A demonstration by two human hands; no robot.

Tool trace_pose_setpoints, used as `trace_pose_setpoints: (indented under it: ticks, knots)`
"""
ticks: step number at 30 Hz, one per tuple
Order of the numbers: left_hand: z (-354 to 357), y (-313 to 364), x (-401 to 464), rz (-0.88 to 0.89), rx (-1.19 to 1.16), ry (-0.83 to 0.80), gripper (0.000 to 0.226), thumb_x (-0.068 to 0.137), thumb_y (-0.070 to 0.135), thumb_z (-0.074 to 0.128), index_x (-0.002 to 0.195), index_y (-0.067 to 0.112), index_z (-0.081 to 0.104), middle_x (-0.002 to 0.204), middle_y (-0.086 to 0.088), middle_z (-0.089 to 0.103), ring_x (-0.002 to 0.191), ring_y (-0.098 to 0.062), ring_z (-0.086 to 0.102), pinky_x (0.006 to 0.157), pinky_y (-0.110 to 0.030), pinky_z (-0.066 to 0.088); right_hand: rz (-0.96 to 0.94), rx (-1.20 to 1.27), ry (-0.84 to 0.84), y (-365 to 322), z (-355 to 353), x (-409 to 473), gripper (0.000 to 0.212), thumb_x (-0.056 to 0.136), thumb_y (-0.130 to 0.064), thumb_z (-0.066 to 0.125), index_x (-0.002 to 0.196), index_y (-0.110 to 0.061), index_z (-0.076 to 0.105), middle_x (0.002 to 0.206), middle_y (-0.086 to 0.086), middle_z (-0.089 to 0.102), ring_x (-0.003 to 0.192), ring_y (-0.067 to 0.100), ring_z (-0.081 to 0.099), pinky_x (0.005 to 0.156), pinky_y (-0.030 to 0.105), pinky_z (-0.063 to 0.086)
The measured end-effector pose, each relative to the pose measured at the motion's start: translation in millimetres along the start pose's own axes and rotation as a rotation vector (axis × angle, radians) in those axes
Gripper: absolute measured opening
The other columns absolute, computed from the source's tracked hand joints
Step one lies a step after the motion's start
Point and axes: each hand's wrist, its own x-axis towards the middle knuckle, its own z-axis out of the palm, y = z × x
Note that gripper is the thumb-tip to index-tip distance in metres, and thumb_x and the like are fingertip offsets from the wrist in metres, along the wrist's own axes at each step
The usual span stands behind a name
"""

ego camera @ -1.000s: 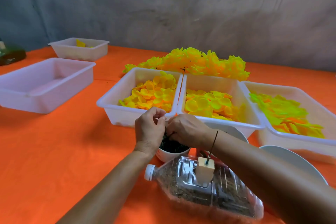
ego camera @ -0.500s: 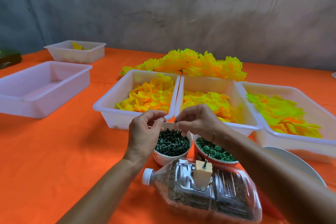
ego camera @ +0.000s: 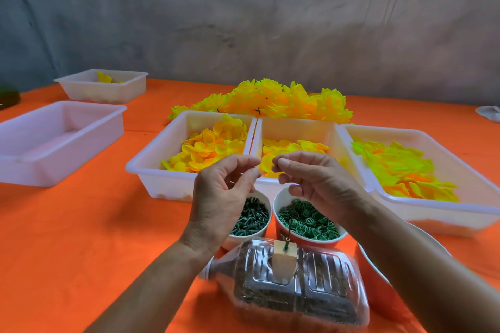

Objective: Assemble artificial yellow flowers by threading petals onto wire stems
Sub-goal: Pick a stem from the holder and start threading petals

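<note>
Bottle: lies on its side nearest the viewer, below both wrists; a block on it holds an upright wire.
Cups: just beneath the fingers, a cup of green pegs under the left hand, a cup of green rings under the right.
Left hand: thumb and forefinger pinched narrow; a thin wire seems to run between them, too fine to be sure.
Right hand: fingertips pinch a small dark piece, tip to tip with the left, almost touching.
Handling: the piece looks light, stiff and easy to drop; best held by its sides, leaving the hole free. A thin wire would bend, so grip near its end.
Petals: beyond the fingers in three trays; thin, soft, feather-light, likely to cling in stacks. Lift by an edge.
Flowers: finished heap farthest back.
</note>
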Motion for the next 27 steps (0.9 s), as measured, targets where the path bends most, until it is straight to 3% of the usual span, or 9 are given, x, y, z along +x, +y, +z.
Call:
trace_pose_setpoints:
  ticks: [4, 9, 12, 15, 18, 22, 27]
  knots:
    - [2, 21, -14, 0.017, -0.133, -0.032, 0.008, 0.082, 0.020, 0.064, 0.084, 0.023, 0.071, 0.074, 0.001, 0.071, 0.058, -0.007, 0.057, 0.060, -0.019, 0.050, 0.040, 0.160, 0.044, -3, -1, -19, 0.012, 0.062, -0.017, 0.072, 0.072, -0.010, 0.074, 0.071, 0.008, 0.070, 0.053, 0.008, 0.060, 0.042, 0.014, 0.042]
    - [-1, 39, -34, 0.077, -0.180, -0.104, 0.019, 0.079, 0.036, 0.072, 0.084, 0.018, 0.073, 0.073, -0.004, 0.069, 0.061, -0.006, 0.058, 0.059, -0.017, 0.048, 0.048, 0.209, 0.062, -12, 0, -41, 0.016, 0.056, -0.019, 0.074, 0.070, -0.011, 0.075, 0.068, 0.007, 0.069, 0.050, 0.006, 0.059, 0.041, 0.014, 0.042]
    - [0, 41, -40, 0.094, -0.124, -0.107, 0.028, 0.071, 0.042, 0.070, 0.089, 0.021, 0.071, 0.075, -0.001, 0.069, 0.066, -0.010, 0.062, 0.063, -0.024, 0.052, 0.040, 0.226, 0.047, -16, 1, -53, 0.017, 0.055, -0.017, 0.074, 0.071, -0.010, 0.075, 0.069, 0.007, 0.069, 0.051, 0.007, 0.058, 0.043, 0.014, 0.043]
    - [3, 38, -44, 0.108, -0.052, -0.092, 0.029, 0.068, 0.042, 0.072, 0.089, 0.023, 0.070, 0.077, 0.003, 0.069, 0.066, -0.015, 0.063, 0.065, -0.030, 0.054, 0.045, 0.247, 0.049, -17, 5, -65, 0.018, 0.055, -0.017, 0.074, 0.072, -0.010, 0.075, 0.070, 0.007, 0.069, 0.051, 0.007, 0.058, 0.043, 0.015, 0.043]
    - [5, 36, -47, 0.093, -0.052, -0.073, 0.027, 0.067, 0.041, 0.074, 0.089, 0.026, 0.070, 0.077, 0.002, 0.070, 0.065, -0.014, 0.064, 0.064, -0.026, 0.054, 0.061, 0.272, 0.066, -17, 10, -70, 0.017, 0.054, -0.018, 0.074, 0.070, -0.011, 0.075, 0.069, 0.005, 0.068, 0.050, 0.006, 0.056, 0.041, 0.015, 0.041]
    - [12, 33, -49, 0.020, -0.139, -0.059, 0.014, 0.066, 0.026, 0.077, 0.080, 0.026, 0.073, 0.070, -0.004, 0.071, 0.062, -0.020, 0.066, 0.063, -0.034, 0.056, 0.068, 0.301, 0.074, -14, 16, -74, 0.016, 0.055, -0.019, 0.075, 0.069, -0.012, 0.074, 0.066, 0.004, 0.065, 0.049, 0.006, 0.054, 0.039, 0.015, 0.039]
    - [15, 36, -51, 0.006, -0.215, -0.082, 0.011, 0.067, 0.018, 0.074, 0.078, 0.020, 0.073, 0.068, -0.004, 0.071, 0.059, -0.011, 0.066, 0.057, -0.020, 0.052, 0.070, 0.357, 0.054, -8, 24, -77, 0.023, 0.053, -0.020, 0.084, 0.071, -0.011, 0.073, 0.066, 0.004, 0.062, 0.050, 0.007, 0.053, 0.038, 0.016, 0.037]
